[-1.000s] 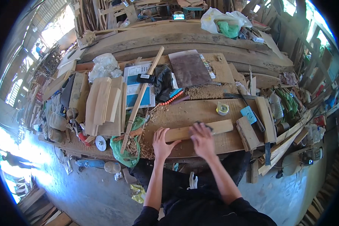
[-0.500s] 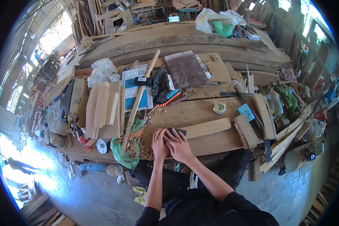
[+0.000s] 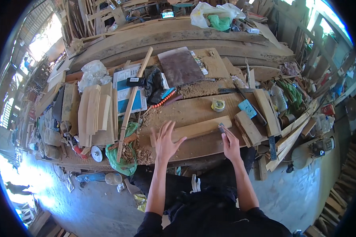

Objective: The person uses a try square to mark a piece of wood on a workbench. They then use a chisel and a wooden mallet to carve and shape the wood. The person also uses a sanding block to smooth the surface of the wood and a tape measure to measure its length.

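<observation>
My left hand (image 3: 166,140), fingers spread apart, is at the left end of a pale wooden plank (image 3: 199,127) lying on a wide board (image 3: 174,108). My right hand (image 3: 231,146) is closed on a small dark grey block (image 3: 221,127) at the plank's right end, seen mostly edge-on. A yellow tape measure (image 3: 218,104) lies behind the plank. Just right of my right hand are a short wood block (image 3: 248,128) and a blue rectangular item (image 3: 247,108).
Stacked thin boards (image 3: 89,114) and a long stick (image 3: 134,94) lie at left, with a green plastic bag (image 3: 120,164) beside shavings. Behind are a dark sheet (image 3: 178,65) and plastic bags (image 3: 215,15). Loose lumber (image 3: 294,138) crowds the right.
Half a second ago my hands were together at the plank's left end; since then my right hand has moved right with the dark block, and my left hand's fingers have spread.
</observation>
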